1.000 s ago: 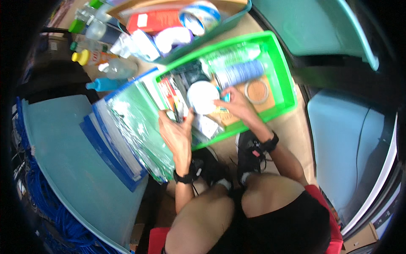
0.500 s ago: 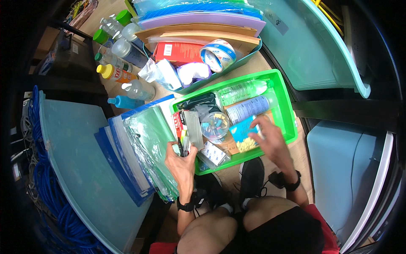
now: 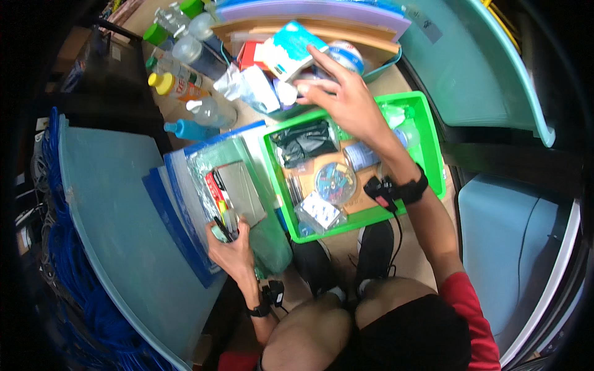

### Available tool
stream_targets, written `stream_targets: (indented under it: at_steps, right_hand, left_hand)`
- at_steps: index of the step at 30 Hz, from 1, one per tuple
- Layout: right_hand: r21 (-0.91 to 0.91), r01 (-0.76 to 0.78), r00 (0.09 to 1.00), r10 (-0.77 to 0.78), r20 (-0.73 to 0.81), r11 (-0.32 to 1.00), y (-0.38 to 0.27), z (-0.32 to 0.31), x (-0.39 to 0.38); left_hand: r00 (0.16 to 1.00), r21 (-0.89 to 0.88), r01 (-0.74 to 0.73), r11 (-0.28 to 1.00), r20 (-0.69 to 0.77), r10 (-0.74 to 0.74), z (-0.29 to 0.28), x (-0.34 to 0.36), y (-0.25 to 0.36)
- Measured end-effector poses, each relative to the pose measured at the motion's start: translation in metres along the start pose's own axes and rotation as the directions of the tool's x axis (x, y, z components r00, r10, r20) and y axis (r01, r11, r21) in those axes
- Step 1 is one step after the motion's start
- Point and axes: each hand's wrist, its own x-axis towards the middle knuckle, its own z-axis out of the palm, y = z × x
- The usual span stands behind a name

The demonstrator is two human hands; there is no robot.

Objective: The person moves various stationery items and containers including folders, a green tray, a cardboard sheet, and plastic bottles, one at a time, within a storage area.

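My left hand [image 3: 232, 246] is closed around the lower end of a grey-and-red box [image 3: 242, 188], together with a black pen [image 3: 223, 228] and a yellow-tipped marker. They are above a stack of green and blue plastic folders [image 3: 270, 247]. My right hand [image 3: 343, 99] reaches over the far bin [image 3: 393, 60], its index finger and thumb at the edges of a blue-and-white packet [image 3: 289, 51]. The packet is tilted above a red box [image 3: 249, 55] and a tape roll [image 3: 346, 57]. The right wrist hangs over the green tray [image 3: 437, 145].
In the tray lie a clear round container [image 3: 335, 183], a black plastic bag [image 3: 306, 141], a spray can [image 3: 362, 156] and a small bagged pack [image 3: 320, 210]. Several bottles [image 3: 201, 55] stand at the far left. Large teal bins [image 3: 117, 191] flank both sides, with blue cables [image 3: 68, 272] at the left.
My right hand has carried the blue-and-white packet from the tray to the far bin. My left hand has moved the box and pens left, out of the tray and over the folders.
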Motion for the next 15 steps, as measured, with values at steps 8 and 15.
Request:
stream_targets:
  at_steps: [8, 15]
  right_hand:
    - [-0.424, -0.077, 0.991, 0.021, -0.135, 0.903, -0.023, 0.012, -0.025]
    - [-0.658, -0.256, 0.920, 0.387, 0.059, 0.709, -0.006, 0.006, -0.104]
  left_hand:
    - [0.998, 0.089, 0.012, 0.996, 0.058, -0.017, 0.007, -0.009, -0.008]
    - [0.987, 0.131, -0.155, 0.979, 0.061, 0.148, 0.028, -0.019, 0.006]
